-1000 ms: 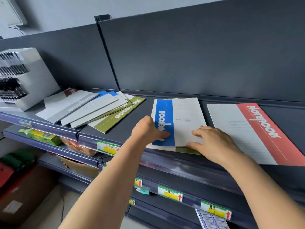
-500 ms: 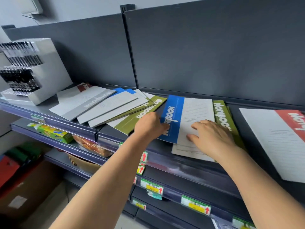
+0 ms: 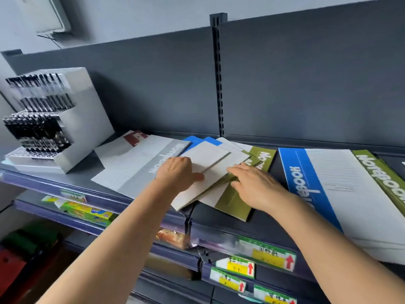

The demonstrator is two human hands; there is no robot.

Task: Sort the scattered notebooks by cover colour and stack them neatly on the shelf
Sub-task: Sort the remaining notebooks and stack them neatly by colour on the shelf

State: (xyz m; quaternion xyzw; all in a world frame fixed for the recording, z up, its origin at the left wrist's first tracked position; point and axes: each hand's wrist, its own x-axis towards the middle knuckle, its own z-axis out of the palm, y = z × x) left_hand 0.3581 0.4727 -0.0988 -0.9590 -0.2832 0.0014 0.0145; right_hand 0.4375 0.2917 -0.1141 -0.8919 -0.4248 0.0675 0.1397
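On the dark metal shelf, thin flat notebooks lie fanned, pale ruled covers over olive and blue edges. At the fan's near corner the left hand lays its thumb flat across a matte white cover; its other fingers bend out of sight — grip unclear. Beside it the right hand rests on the olive cover, fingers straight and close together — tips at the layered card edges.

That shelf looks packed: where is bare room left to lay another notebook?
Bare shelf shows at the front, between the green notebook and blue notebook, and in a wedge between pen display and grey notebook. The fanned pile under the left hand and right hand is crowded.
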